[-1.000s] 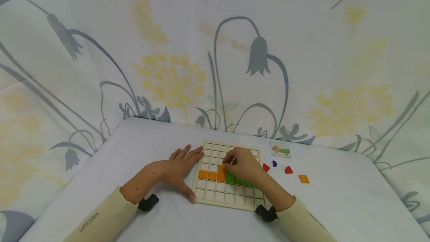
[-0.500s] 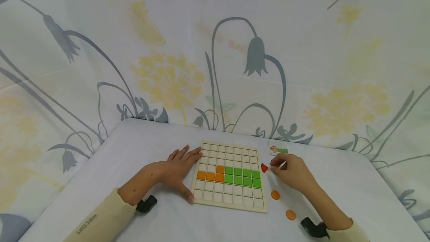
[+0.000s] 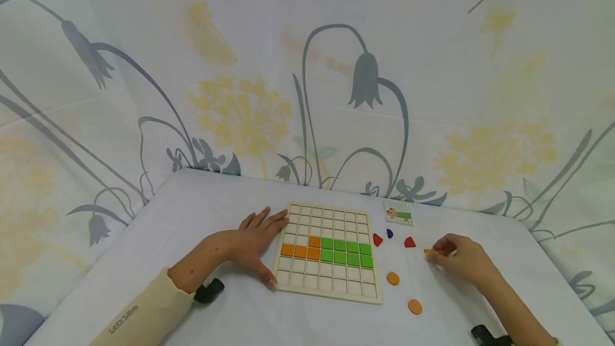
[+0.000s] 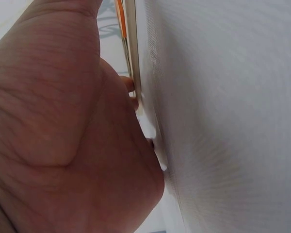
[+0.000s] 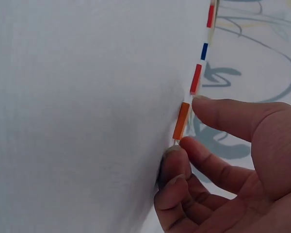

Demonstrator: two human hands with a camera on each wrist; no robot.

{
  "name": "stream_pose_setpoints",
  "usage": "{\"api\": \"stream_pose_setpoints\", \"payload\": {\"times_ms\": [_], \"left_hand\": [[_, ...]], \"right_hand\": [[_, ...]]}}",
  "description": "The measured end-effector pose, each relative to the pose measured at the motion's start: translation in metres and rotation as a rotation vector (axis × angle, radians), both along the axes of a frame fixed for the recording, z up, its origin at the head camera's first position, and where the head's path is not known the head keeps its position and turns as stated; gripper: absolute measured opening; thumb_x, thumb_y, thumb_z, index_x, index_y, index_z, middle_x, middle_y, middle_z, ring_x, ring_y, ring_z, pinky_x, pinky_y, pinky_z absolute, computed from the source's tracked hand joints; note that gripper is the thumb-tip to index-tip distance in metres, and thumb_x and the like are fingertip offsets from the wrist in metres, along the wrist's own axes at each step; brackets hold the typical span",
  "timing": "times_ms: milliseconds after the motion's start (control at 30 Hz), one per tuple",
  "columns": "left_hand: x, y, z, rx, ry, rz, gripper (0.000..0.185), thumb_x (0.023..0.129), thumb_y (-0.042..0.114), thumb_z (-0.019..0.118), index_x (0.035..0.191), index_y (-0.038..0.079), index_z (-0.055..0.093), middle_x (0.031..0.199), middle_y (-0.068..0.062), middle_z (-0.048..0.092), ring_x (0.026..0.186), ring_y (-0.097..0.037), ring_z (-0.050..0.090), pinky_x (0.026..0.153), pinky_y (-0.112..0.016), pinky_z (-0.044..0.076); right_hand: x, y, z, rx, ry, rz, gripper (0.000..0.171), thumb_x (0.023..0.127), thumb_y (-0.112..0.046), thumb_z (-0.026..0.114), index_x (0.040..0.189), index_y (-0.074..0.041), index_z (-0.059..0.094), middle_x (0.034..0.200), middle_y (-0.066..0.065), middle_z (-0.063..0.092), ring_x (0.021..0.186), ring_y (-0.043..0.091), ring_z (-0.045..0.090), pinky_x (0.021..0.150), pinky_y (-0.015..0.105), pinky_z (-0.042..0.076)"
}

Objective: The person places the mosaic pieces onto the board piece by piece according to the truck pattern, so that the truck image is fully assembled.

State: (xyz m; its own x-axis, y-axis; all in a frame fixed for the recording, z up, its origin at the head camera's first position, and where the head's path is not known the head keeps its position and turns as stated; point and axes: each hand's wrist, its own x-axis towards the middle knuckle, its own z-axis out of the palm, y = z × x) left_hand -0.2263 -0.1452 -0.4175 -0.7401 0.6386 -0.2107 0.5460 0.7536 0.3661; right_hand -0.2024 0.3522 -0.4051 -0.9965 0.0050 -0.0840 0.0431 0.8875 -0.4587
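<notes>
Orange square tile [image 3: 429,251] lies on the white table, near its right edge, pinched by the right hand [image 3: 460,261]. The left hand [image 3: 253,242] lies flat, steadying the wooden grid board [image 3: 328,250]. Pick-up step, I think; next, lift it to an open square.

The small orange square tile [image 3: 429,251] is thin and flat. It lies on the white table, off to the right of the wooden board [image 3: 328,249], and well apart from it. The right hand [image 3: 462,260] pinches the tile between thumb and fingertip at its edges. From the right wrist view the tile [image 5: 181,121] shows only its thin orange edge, with a finger at each end. The board is a pale grid of little squares, with orange and green tiles filling part of two rows.
</notes>
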Motion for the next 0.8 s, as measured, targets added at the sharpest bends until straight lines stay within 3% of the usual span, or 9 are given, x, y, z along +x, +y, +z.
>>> {"api": "stream_pose_setpoints", "payload": {"times_ms": [200, 433, 567, 800], "left_hand": [[0.001, -0.001, 0.0, 0.015, -0.003, -0.007, 0.14, 0.071, 0.072, 0.088, 0.171, 0.01, 0.013, 0.18, -0.006, -0.003, 0.163, -0.043, -0.008, 0.129, -0.065, 0.003], [0.001, -0.001, 0.0, 0.017, -0.002, -0.007, 0.14, 0.071, 0.072, 0.088, 0.171, 0.01, 0.013, 0.18, -0.006, -0.003, 0.163, -0.043, -0.008, 0.129, -0.065, 0.002], [0.0, -0.001, 0.0, 0.017, -0.008, -0.006, 0.139, 0.072, 0.072, 0.088, 0.171, 0.01, 0.012, 0.18, -0.006, -0.003, 0.163, -0.042, -0.009, 0.129, -0.064, 0.002], [0.0, -0.001, 0.0, 0.011, -0.012, 0.0, 0.139, 0.072, 0.073, 0.088, 0.171, 0.012, 0.012, 0.18, -0.005, -0.003, 0.163, -0.041, -0.009, 0.129, -0.064, 0.001]], "right_hand": [[-0.004, -0.006, -0.002, -0.018, -0.003, -0.008, 0.025, 0.091, -0.02, 0.081, 0.101, -0.001, 0.067, 0.092, 0.006, 0.066, 0.086, 0.024, 0.058, 0.071, 0.035, 0.048], [-0.005, -0.018, 0.001, -0.088, -0.048, -0.001, 0.03, 0.09, -0.013, 0.08, 0.111, 0.005, 0.066, 0.097, 0.01, 0.066, 0.09, 0.025, 0.059, 0.075, 0.036, 0.053], [-0.007, -0.022, 0.0, -0.118, -0.075, 0.007, 0.023, 0.089, -0.01, 0.077, 0.106, 0.003, 0.067, 0.095, 0.008, 0.065, 0.088, 0.024, 0.057, 0.072, 0.034, 0.051], [-0.008, -0.047, 0.004, -0.139, -0.02, 0.035, 0.016, 0.091, -0.011, 0.077, 0.099, -0.002, 0.067, 0.09, 0.006, 0.064, 0.082, 0.023, 0.056, 0.066, 0.031, 0.05]]}}
